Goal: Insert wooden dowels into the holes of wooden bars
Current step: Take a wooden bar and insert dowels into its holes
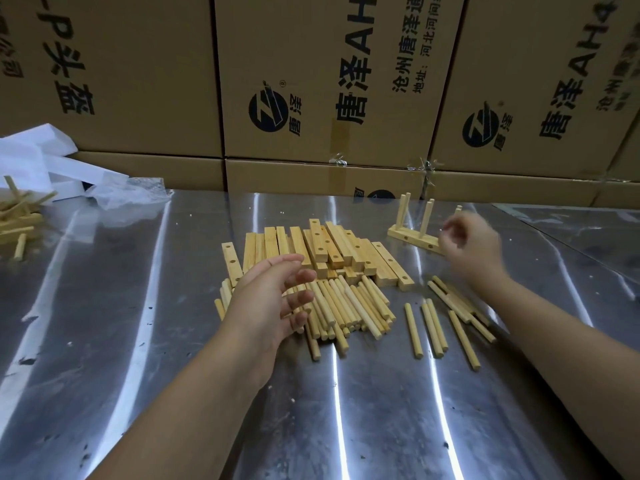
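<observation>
Head view | your left hand (273,299) hovers over the dowel heap (349,306), fingers apart, empty | bars (332,251) stacked just behind | pegged bar (412,239) further right | your right hand (471,244) at its end, blurred, grip unclear

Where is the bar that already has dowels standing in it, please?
In the head view, the assembled bar sits back right on the metal table, beyond the pile of bars, its right end hidden behind the right hand.

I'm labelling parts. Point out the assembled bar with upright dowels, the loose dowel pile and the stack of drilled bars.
assembled bar (417,242): head view, base's side face.
loose dowel pile (353,303): head view, pile's middle.
stack of drilled bars (318,240): head view, topmost bar.
</observation>
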